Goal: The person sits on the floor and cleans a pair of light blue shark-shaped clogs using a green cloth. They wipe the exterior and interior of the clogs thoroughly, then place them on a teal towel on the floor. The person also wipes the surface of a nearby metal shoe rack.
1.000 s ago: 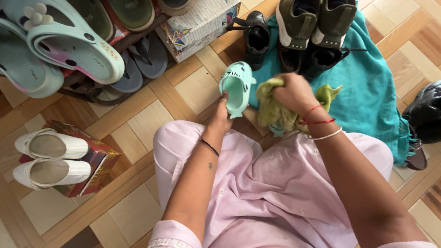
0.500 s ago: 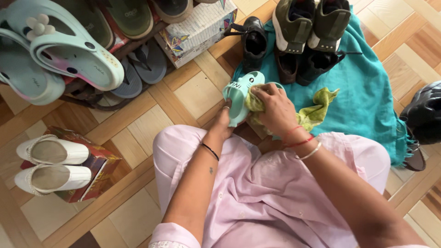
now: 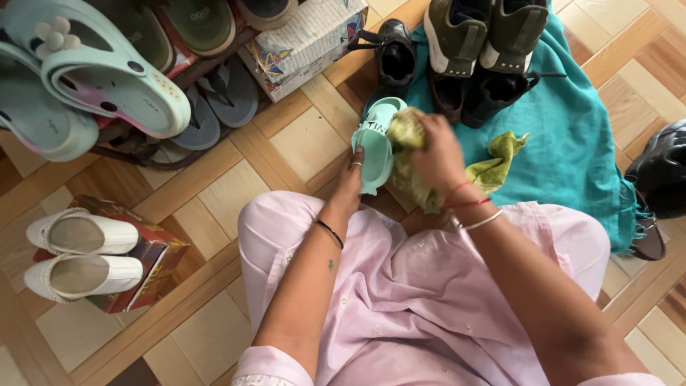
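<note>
A person in pale pink clothes sits on a wood-patterned floor (image 3: 214, 207) and wipes a small mint-green child's slide sandal (image 3: 376, 143) just above the centre of the frame. The left hand (image 3: 348, 187) is closed around the sandal's near end, holding it on edge. The right hand (image 3: 437, 154) is bunched tight around a yellow-green cloth (image 3: 493, 168), pressed against the sandal's right side; the hand is blurred, so which part of the sandal it covers cannot be told. The cloth's loose tail trails right onto a teal fabric (image 3: 572, 143) spread on the floor.

Judged from this frame, the wiping of this sandal is mid-course: it is in hand, not set down, and the cloth is on it. On the teal fabric at the top of the frame stand a pair of olive high-top shoes (image 3: 486, 32) and small black shoes (image 3: 396, 53); whether they have been wiped cannot be told. A rack (image 3: 143, 143) at upper left holds pale blue clogs (image 3: 107, 78), and white slip-ons (image 3: 78, 250) sit on a red box (image 3: 150, 264) at lower left; all appear untouched.
</note>
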